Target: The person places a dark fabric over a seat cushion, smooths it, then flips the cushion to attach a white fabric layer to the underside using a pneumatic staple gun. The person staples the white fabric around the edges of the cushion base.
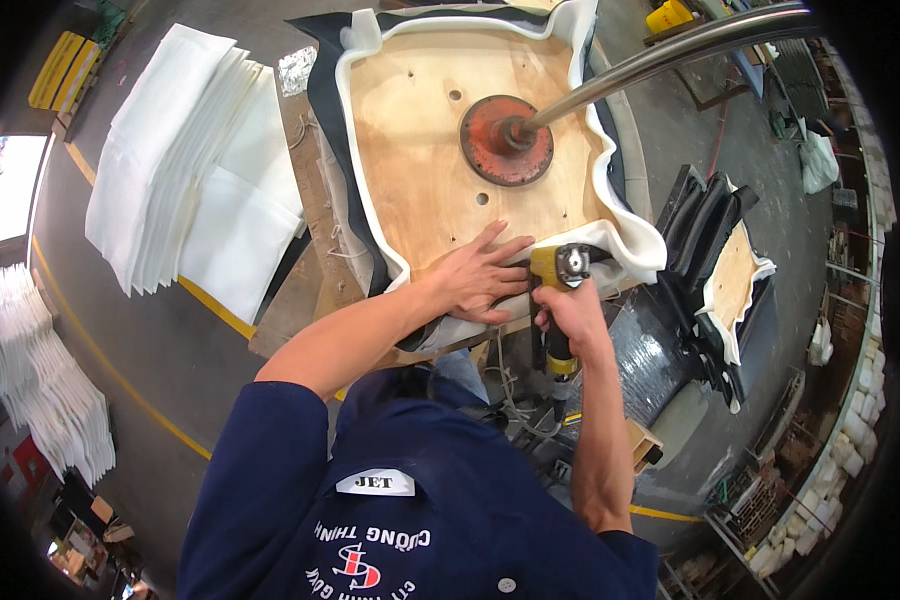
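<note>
A plywood seat panel [410,120] lies in front of me, with white padding [635,245] and dark cover material [330,90] sticking up around its rim. My left hand [478,278] rests with spread fingers on the near edge, pressing the folded cover against the wood. A yellow and black staple gun [546,266] is gripped in my right hand [574,318], its head at that same near edge, just right of my left fingers. The staple gun's nose tip is hidden from view. A red round plate [480,150] presses on the panel at the end of a metal rod [660,75].
Stacked white sheets [160,160] stand at the left, with another white pile [45,370] farther out. Black covered pieces and a smaller padded panel [735,275] lie at the right. A hose [515,400] hangs below the staple gun. Shelving [840,440] lines the far right.
</note>
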`<state>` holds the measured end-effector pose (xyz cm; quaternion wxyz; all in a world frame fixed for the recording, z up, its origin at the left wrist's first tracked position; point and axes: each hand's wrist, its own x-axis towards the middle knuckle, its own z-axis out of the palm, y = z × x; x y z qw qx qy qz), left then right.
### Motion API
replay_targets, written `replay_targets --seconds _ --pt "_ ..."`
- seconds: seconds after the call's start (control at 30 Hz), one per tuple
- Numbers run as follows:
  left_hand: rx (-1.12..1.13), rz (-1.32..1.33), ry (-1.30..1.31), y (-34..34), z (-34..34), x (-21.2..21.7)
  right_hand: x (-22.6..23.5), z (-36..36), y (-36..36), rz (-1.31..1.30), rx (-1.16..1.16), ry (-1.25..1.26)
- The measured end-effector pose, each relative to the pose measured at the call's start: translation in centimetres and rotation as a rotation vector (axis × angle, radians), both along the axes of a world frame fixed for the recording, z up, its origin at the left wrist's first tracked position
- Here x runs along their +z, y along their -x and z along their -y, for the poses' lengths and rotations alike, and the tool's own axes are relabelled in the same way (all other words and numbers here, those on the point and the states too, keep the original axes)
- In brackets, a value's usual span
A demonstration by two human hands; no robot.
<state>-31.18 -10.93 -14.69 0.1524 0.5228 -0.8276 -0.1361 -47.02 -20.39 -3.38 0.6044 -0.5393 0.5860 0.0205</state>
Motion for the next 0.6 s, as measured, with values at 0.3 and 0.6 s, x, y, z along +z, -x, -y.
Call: replay_targets --seconds 0.3,0.6 --pt "-0.015 0.030 0.004 0.2 -0.3 -0.5 0.3 -0.9 -0.7 0.027 0.037 0.001" --pt "0.103 0.114 -0.027 2.7 -1.3 1.5 0.1 1.4 1.0 -0.009 0.057 -0.022"
